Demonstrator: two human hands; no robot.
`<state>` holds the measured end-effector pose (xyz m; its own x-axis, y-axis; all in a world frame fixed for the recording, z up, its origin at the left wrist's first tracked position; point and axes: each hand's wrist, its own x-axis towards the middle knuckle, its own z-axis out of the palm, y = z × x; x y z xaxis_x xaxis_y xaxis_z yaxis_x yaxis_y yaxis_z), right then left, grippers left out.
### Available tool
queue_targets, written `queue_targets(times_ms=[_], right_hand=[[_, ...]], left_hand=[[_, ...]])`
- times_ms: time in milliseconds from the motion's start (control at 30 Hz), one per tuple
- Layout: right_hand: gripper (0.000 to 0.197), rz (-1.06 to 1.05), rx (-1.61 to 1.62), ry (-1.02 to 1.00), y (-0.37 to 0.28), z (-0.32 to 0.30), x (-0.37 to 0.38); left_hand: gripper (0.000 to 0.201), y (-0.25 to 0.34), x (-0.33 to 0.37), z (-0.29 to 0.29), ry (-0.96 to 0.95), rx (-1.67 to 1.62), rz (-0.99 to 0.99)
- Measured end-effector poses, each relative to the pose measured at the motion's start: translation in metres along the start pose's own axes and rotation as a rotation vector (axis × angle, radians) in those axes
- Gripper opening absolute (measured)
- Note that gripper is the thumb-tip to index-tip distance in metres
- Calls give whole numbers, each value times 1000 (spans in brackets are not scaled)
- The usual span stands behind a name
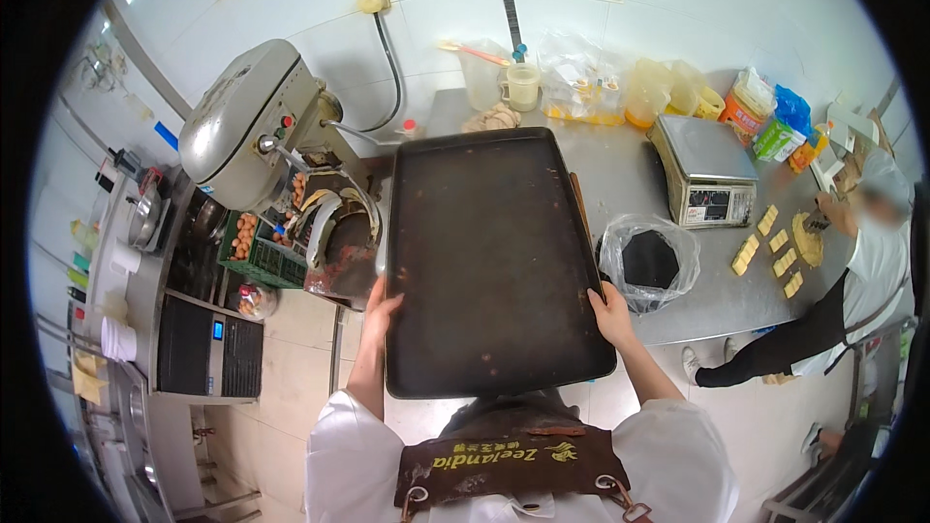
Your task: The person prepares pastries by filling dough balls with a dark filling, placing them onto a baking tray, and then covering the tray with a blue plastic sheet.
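I hold a large dark rectangular baking tray flat in front of my chest, its far end over the steel worktop. My left hand grips the tray's left long edge and my right hand grips its right long edge. The tray's surface is bare and stained. I wear a white jacket and a brown apron.
A big stand mixer stands at the left, with a green crate of eggs below it. On the worktop are a bag-lined bowl, a scale, jugs and packets. At the right another person works on pieces of dough.
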<state>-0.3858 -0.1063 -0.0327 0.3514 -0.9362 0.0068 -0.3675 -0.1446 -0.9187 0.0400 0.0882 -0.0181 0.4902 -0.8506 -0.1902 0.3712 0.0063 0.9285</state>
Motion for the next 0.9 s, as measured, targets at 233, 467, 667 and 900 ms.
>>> queue_targets(times_ms=[233, 467, 667, 900], right_hand=[[22, -57, -230, 82, 28, 15, 14], [29, -157, -736, 18, 29, 15, 12], [36, -152, -554, 98, 6, 1, 2], [32, -94, -506, 98, 30, 26, -10]], left_hand=[[65, -28, 42, 3, 55, 294, 16], [57, -72, 48, -43, 303, 1261, 282], [30, -86, 3, -57, 304, 893, 292], [29, -93, -23, -45, 323, 980, 166]])
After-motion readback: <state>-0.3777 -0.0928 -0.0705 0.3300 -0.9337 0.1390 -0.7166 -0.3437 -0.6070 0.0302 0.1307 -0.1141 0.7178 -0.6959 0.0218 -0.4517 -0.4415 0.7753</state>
